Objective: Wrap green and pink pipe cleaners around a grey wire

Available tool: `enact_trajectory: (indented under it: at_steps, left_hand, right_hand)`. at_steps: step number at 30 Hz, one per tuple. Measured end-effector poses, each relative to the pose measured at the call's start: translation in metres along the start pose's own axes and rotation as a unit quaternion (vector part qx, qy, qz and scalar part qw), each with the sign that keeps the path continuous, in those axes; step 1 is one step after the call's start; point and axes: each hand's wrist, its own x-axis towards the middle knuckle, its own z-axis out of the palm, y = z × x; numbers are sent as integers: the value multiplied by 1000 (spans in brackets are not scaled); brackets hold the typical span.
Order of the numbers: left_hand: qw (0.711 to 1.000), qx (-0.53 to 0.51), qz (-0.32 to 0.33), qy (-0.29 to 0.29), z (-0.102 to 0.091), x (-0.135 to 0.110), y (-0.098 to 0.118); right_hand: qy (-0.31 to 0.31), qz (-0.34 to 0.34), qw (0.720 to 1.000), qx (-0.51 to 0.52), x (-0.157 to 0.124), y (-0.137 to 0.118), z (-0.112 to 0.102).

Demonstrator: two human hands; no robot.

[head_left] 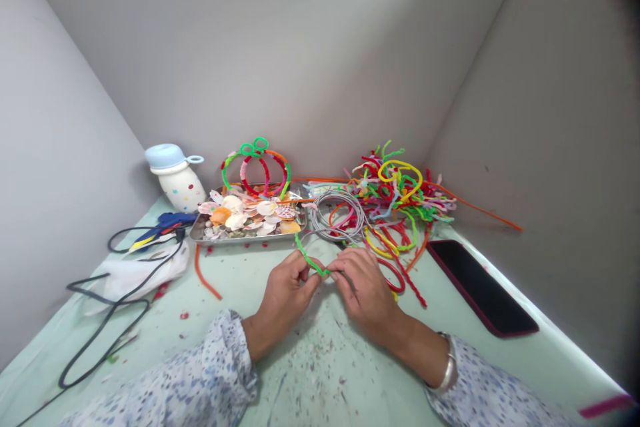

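Pinching a green pipe cleaner above the bench, near side of the shell tray, our left hand and right hand are seemingly bending it; the next move is probably calling for a steady pinch.

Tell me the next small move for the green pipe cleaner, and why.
Probably twist the bend tighter with the right hand while the left hand steadies: both pinch the green pipe cleaner, which kinks near their fingertips, and one end sticks out free.
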Motion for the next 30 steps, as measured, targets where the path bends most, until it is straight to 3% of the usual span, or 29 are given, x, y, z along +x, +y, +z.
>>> enact_trajectory:
  at_steps: [16, 20, 26, 30]
  left_hand:
    - [1000, 11, 13, -16, -3, 0, 5]
    - [999, 8, 42, -3, -4, -1, 8]
    - [999, -2, 40, 35, -5, 0, 10]
    - [999, -49, -16, 15, -2, 1, 5]
  right_hand:
    - [-12, -2, 1000, 1, 1, -2, -2]
    - [0, -6, 1000, 2, 1, -3, -3]
    - [61, 7, 998, 4, 3, -5, -7]
    - [111, 27, 993, 7, 4, -6, -10]
